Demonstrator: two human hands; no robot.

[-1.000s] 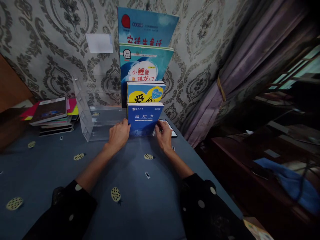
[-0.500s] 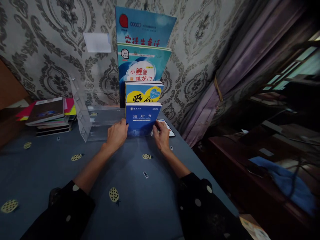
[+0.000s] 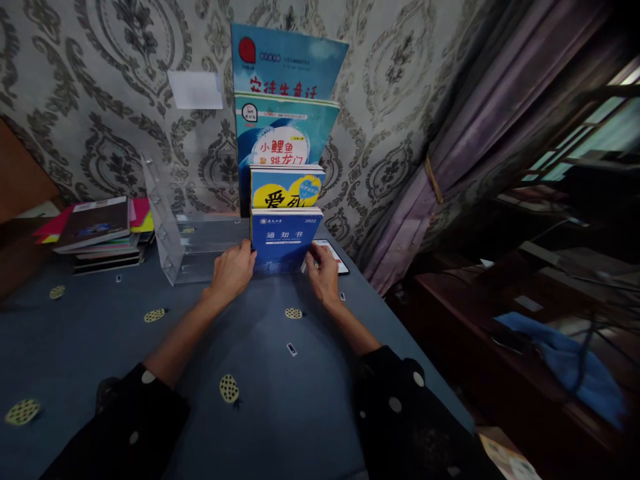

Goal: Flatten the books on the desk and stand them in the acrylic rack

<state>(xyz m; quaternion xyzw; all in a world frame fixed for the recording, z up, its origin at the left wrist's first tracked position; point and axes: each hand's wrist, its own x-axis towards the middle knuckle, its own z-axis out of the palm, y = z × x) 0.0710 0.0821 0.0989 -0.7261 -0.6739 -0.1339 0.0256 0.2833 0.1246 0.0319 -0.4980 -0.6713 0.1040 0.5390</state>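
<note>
A blue booklet (image 3: 285, 250) marked 2022 stands upright at the front of a stepped row of books. At its left edge my left hand (image 3: 233, 270) is closed, fingertips curled against the side. My right hand (image 3: 325, 272) grips the lower right edge, with some fingers hidden behind it. Just behind rises a yellow-and-blue book (image 3: 287, 189), then a teal book (image 3: 285, 127), and at the back a taller blue book (image 3: 290, 57). A clear acrylic rack (image 3: 167, 247) with tiers extends left of the books; its right part is hidden by them.
A phone (image 3: 341, 261) with a lit screen lies beyond my right hand, near the table's right edge. Stacked books and coloured papers (image 3: 100, 230) sit at the left. Patterned wallpaper (image 3: 400, 87) backs the table (image 3: 270, 413); a purple curtain (image 3: 425, 187) hangs at right.
The view has shifted slightly, so the upper books appear a little lower. Both hands stay at the sides of the blue booklet.
</note>
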